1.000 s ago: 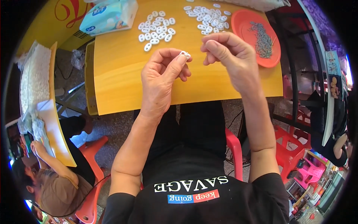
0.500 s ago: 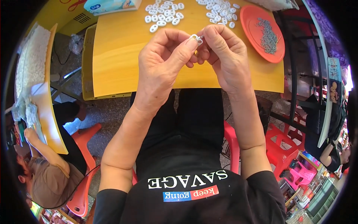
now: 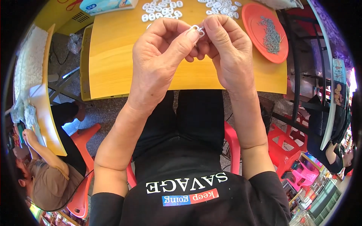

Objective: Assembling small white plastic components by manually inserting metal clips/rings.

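My left hand (image 3: 158,56) pinches a small white plastic piece (image 3: 201,32) with two round holes between thumb and fingers, over the yellow table (image 3: 124,64). My right hand (image 3: 232,51) meets it from the other side, thumb and forefinger closed on a small metal piece (image 3: 203,27) at the white piece's edge. Fingers hide most of that metal piece. Beyond my hands lie two loose groups of similar white two-holed pieces, the left group (image 3: 160,9) and the right group (image 3: 222,8). At the right, a red plate (image 3: 252,32) bears a heap of small grey metal pieces (image 3: 270,35).
A blue-and-white tissue pack (image 3: 107,5) lies at the table's far left corner. Another person (image 3: 49,169) sits at a side table on the left. Red stools (image 3: 284,148) and a dark metal frame (image 3: 296,71) stand at the right.
Both hands sit slightly higher in the picture, still together around the white piece. The view has shifted a little, so the white groups and plate appear higher.
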The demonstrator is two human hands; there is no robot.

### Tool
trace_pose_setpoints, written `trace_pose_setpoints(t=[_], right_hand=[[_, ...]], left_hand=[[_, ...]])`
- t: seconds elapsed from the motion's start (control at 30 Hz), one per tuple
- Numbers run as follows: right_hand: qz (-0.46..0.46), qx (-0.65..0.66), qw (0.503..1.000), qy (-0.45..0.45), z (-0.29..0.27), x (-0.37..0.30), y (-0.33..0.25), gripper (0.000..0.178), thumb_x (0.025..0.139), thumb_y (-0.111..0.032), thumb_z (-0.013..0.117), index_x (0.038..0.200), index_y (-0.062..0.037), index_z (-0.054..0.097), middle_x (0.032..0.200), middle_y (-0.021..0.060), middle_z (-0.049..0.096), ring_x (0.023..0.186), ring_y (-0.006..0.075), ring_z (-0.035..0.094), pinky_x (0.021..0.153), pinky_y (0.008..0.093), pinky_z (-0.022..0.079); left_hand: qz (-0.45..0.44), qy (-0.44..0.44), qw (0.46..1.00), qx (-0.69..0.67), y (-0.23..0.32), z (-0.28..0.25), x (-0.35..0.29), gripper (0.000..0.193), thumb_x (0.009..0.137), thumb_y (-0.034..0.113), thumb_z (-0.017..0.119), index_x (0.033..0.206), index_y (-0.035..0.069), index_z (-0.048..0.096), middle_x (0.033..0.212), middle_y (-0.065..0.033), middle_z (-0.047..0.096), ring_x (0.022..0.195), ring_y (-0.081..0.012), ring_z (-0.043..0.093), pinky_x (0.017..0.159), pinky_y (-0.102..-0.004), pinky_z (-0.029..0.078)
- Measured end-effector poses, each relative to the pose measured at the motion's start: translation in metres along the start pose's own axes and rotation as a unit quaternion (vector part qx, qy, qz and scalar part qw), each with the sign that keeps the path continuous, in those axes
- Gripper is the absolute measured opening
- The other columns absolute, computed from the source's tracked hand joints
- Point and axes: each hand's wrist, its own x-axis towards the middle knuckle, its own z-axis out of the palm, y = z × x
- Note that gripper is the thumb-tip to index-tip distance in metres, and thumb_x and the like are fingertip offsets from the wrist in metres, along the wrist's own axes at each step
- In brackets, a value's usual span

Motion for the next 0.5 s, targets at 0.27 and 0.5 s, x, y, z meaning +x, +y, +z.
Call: trace_pose_setpoints(t=[0.27,0.5], right_hand=[[-0.019,-0.028,0.999,0.005,-0.005,0.000,0.009,0.023,0.097,-0.021,0.062,0.098,0.0019,0.062,0.078,0.0045,0.064,0.065,0.0078,0.059,0.059,0.0214,0.050],[-0.065,-0.081,0.993,0.050,0.000,-0.002,0.016,0.018,0.096,-0.015,0.063,0.097,0.0024,0.059,0.077,0.0048,0.063,0.063,0.0078,0.059,0.056,0.0215,0.050]], left_hand=[[-0.004,-0.024,0.998,0.060,-0.002,-0.002,0.003,0.015,0.096,0.012,0.060,0.104,-0.001,0.058,0.090,-0.0061,0.063,0.078,-0.0110,0.058,0.073,-0.0248,0.047],[0.027,0.027,0.998,0.042,-0.010,0.007,0.004,0.011,0.094,0.009,0.064,0.096,-0.001,0.057,0.080,-0.0042,0.064,0.074,-0.0086,0.061,0.068,-0.0214,0.050]])
